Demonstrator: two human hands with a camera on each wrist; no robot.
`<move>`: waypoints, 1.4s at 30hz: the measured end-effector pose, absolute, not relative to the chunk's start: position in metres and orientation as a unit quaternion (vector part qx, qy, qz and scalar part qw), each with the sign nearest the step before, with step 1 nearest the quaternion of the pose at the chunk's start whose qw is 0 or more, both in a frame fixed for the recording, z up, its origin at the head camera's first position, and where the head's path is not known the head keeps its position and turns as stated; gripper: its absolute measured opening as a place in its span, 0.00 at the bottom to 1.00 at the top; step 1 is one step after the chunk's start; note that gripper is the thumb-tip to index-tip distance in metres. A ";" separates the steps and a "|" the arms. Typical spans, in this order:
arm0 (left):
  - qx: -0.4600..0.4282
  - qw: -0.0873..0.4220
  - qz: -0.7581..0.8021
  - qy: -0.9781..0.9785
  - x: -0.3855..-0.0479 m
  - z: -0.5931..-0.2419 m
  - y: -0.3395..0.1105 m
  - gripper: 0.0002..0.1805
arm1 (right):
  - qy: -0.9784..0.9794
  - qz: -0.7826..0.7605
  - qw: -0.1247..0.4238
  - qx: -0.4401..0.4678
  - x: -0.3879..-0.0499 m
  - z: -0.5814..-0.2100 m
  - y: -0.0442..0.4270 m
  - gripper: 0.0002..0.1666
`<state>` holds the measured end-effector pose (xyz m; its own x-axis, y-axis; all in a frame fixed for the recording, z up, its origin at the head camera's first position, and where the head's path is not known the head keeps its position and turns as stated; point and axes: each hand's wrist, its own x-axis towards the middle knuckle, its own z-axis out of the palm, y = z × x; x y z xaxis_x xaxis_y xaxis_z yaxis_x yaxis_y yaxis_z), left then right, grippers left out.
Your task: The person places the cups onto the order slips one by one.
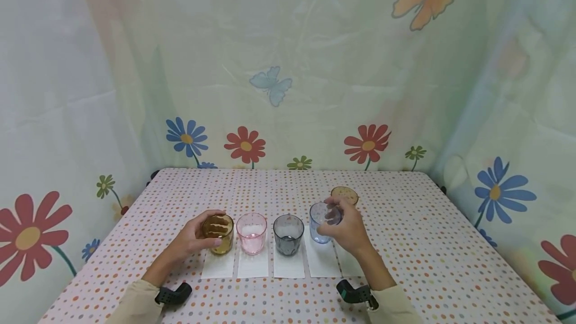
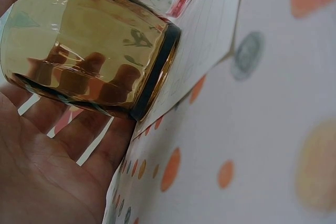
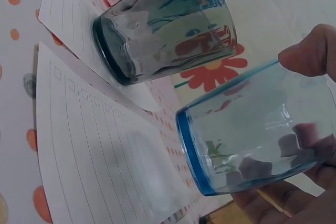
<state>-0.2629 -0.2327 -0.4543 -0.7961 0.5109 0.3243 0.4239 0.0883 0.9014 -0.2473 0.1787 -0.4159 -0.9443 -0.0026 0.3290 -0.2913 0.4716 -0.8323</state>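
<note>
My left hand (image 1: 191, 238) holds an amber glass (image 1: 222, 248), its thumb on the near side and its fingers round the far side. The left wrist view shows that glass (image 2: 89, 40) upright, its base on a white lined paper (image 2: 210, 30). With my right hand (image 1: 350, 228) I grip a blue glass (image 1: 317, 221) near its rim. In the right wrist view the blue glass (image 3: 247, 129) is raised and slightly tilted above a lined paper (image 3: 89, 145). Between the hands stand a pink glass (image 1: 252, 238) and a grey glass (image 1: 288, 240), each on its paper.
Another amber vessel (image 1: 345, 192) stands behind my right hand, which partly hides it. Several white papers lie in a row; the rightmost paper (image 1: 350, 264) lies under my right wrist. The table (image 1: 279, 299) has a dotted cloth, with flowered curtains (image 1: 288, 39) around it.
</note>
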 end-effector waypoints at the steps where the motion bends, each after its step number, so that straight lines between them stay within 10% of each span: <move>1: 0.317 0.034 0.594 0.739 -0.263 -0.454 -0.233 0.35 | -0.844 0.512 0.134 0.091 -0.248 -0.416 0.179 0.37; 42: 0.319 0.029 0.588 0.742 -0.261 -0.452 -0.233 0.34 | -0.829 0.535 0.006 0.163 -0.252 -0.426 0.183 0.45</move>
